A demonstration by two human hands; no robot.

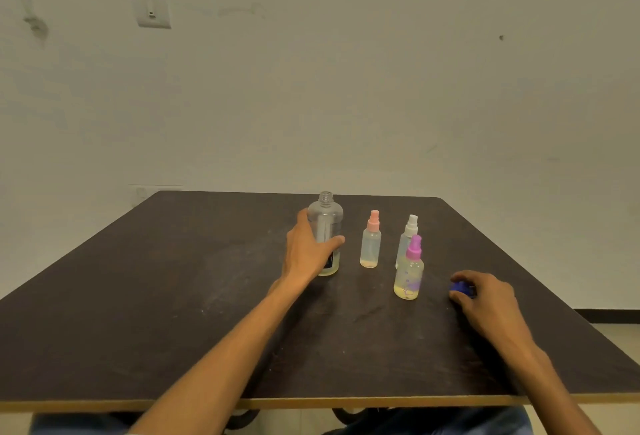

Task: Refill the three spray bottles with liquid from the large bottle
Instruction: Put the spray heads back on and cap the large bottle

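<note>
My left hand (pixel 306 249) is wrapped around the large bottle (pixel 325 227), thumb on its near side and fingers around its left and back, holding it upright on the dark table (pixel 173 296). Its neck is bare and open, and my right hand (pixel 485 299) rests on the table to the right with its fingers closed around a small blue cap (pixel 462 288), which I take to be the large bottle's own. So the opening step looks done. The large bottle is clear, with a dark label on the side partly behind my hand, and only a shallow pale yellowish layer shows at its base; most of it looks empty. The three spray bottles stand to its right, all upright and all with their pump tops on. The pink-topped bottle (pixel 370 244) is just beside the large bottle, the white-topped bottle (pixel 408 230) is farther right, and the purple-topped bottle (pixel 409 272) stands nearest me, partly in front of the white one. The pink one has a thin layer of yellowish liquid at the bottom, the purple one somewhat more, roughly its lower part; I cannot read the white one's level, since the purple one covers it. Whether any of them has been refilled I cannot say from this. If pouring remains, each pump top must come off first.
</note>
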